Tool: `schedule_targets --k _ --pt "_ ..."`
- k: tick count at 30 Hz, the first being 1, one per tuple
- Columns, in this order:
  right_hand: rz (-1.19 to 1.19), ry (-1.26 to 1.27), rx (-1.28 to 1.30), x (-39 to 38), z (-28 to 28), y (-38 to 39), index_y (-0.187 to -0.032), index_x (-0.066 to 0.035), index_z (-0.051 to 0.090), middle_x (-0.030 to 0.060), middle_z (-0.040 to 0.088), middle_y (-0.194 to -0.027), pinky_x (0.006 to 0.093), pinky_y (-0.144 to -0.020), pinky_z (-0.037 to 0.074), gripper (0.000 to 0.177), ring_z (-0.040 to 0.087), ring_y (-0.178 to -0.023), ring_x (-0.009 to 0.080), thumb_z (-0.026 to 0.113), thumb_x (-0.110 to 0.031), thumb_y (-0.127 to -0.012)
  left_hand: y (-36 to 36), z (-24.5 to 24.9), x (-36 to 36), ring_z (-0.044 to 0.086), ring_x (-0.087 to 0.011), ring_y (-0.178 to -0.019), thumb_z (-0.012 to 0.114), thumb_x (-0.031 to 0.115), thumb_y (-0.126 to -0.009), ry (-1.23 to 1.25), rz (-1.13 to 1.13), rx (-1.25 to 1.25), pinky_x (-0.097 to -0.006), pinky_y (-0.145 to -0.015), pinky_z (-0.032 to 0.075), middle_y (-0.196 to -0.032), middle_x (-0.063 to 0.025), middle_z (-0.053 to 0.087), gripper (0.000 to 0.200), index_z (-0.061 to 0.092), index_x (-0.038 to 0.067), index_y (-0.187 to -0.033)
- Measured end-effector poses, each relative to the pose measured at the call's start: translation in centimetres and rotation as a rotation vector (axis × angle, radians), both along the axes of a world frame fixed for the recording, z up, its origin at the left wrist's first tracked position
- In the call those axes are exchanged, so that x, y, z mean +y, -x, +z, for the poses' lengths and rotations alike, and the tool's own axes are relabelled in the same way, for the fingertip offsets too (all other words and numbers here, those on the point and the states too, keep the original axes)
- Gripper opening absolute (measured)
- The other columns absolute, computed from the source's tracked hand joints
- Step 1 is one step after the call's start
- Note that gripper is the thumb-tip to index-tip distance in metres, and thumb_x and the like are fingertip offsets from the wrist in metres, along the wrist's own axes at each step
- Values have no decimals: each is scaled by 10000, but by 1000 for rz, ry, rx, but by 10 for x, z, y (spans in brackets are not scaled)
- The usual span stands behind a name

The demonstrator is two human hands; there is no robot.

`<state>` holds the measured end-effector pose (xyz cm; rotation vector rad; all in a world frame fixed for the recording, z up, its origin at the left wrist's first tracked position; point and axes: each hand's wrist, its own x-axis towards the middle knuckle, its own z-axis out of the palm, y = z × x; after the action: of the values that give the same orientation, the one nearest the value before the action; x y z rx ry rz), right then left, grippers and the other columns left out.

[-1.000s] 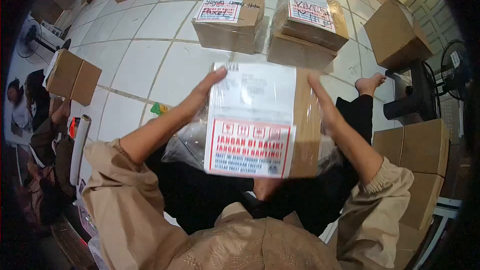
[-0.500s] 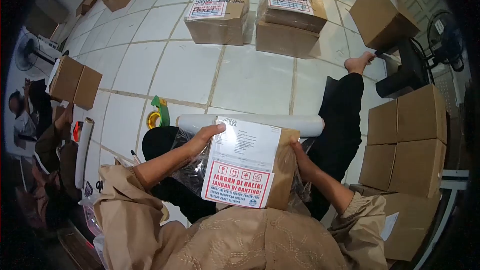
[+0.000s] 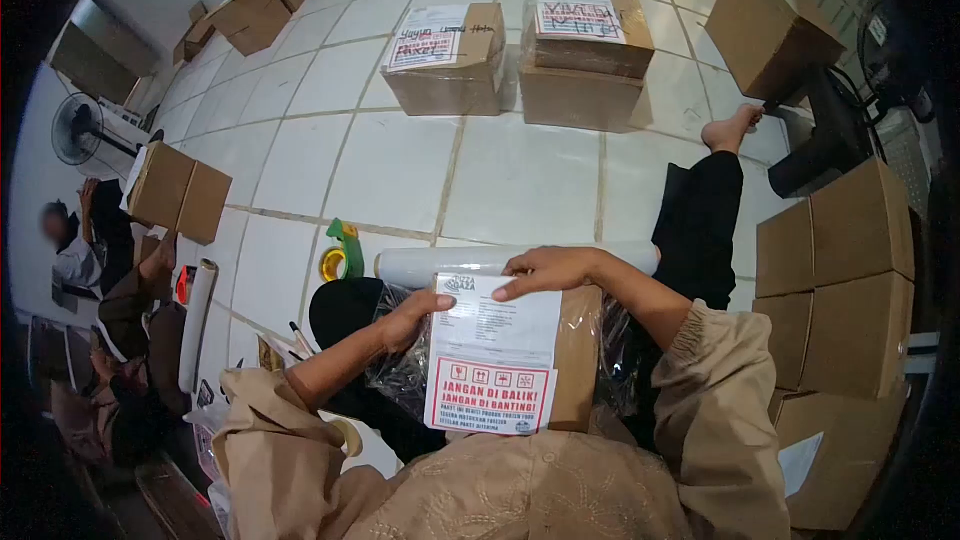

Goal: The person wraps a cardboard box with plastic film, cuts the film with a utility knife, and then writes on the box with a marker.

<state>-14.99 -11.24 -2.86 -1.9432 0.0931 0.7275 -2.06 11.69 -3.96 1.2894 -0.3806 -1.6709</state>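
Observation:
A cardboard box (image 3: 578,360) in clear plastic wrap rests on my lap. On its top lies a white paper sheet (image 3: 497,330) with a red-bordered warning label (image 3: 490,395). My left hand (image 3: 410,322) grips the box's left side, thumb on the sheet's upper left edge. My right hand (image 3: 545,270) lies across the far edge, thumb on the sheet's top and fingers spread. Beyond the box a roll of clear wrap (image 3: 450,260) lies on the floor, beside a green tape dispenser (image 3: 345,250) with yellow tape.
Labelled boxes (image 3: 445,85) (image 3: 585,95) stand ahead on the tiled floor. Stacked cartons (image 3: 850,300) are at the right, below a black stand (image 3: 815,140). At the left are a carton (image 3: 180,190), a fan (image 3: 78,130), another wrap roll (image 3: 197,325) and seated people (image 3: 80,260).
My right hand has moved from the box's right side to its far edge, onto the top of the sheet. My left hand still holds the left side. The camera view has shifted slightly.

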Motion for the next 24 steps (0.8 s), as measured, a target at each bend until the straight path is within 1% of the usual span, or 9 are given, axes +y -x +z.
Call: schedule_targets --k 2,6,9,10,12,14,17,21,24 --pt "20 -45 18 -1 -7 0 -1177 86 488 265 558 -1091 354 -871 429 859 556 -1008 351 587 -635 -721 -5 -2 4 424 -241 -1175 562 481 -810 11 -95 -72 -355 -1021 295 -1271 -172 456 719 400 -29 -1290" --pt "25 -271 188 -7 14 6 -1214 69 421 256 560 -1067 337 -854 428 856 550 -1020 318 676 -553 -684 -45 12 -14 426 -251 -1175 534 551 -815 -7 -412 -194 -372 -1018 295 -1282 -190 447 792 372 -50 -1305" --pt "-7 -276 220 -9 10 6 -1213 64 401 251 557 -1069 323 -849 428 861 549 -1021 308 723 -506 -655 -84 14 -39 453 -267 -1151 632 484 -743 -106 -414 -651 -395 -984 333 -1261 -162 490 720 462 25 -1270" --pt "-2 -290 239 -8 7 3 -1211 64 395 248 555 -1072 315 -848 426 862 548 -1020 306 738 -486 -644 -91 2 -46 453 -267 -1151 632 484 -743 -106 -403 -650 -395 -984 333 -1261 -162 490 720 462 25 -1270" --pt "35 -301 240 -8 5 -3 -1211 64 387 248 551 -1073 311 -844 427 859 548 -1019 305 742 -473 -642 -100 -49 -62 509 -300 -1080 693 411 -656 54 -556 -1149 -399 -955 374 -1178 -153 538 715 485 75 -1251" --pt "61 -312 244 -7 3 -7 -1210 63 380 248 547 -1073 307 -840 427 856 549 -1017 303 746 -460 -639 -80 -83 -77 543 -350 -1040 738 414 -587 144 -808 -1428 -415 -887 443 -1095 -191 583 718 541 79 -1191" --pt "72 -342 201 -9 7 -10 -1173 48 380 218 553 -1015 302 -808 431 814 561 -971 291 734 -463 -649 -69 -117 -100 534 -332 -1053 752 445 -550 13 -839 -1338 -458 -883 433 -1087 -168 579 713 563 123 -1157" --pt "111 -237 181 -15 16 -18 -1131 -4 401 180 559 -935 301 -763 434 743 570 -926 275 716 -488 -663 -76 -116 -105 536 -314 -1026 741 439 -552 117 -797 -1249 -481 -841 426 -1072 -137 570 731 545 120 -1179" --pt "140 -201 147 -24 36 -28 -1129 -30 406 192 576 -974 316 -781 446 716 585 -936 277 720 -483 -671 -78 -71 -117 549 -278 -929 765 471 -490 221 -666 -1646 -426 -739 427 -976 -109 551 738 572 121 -1111"
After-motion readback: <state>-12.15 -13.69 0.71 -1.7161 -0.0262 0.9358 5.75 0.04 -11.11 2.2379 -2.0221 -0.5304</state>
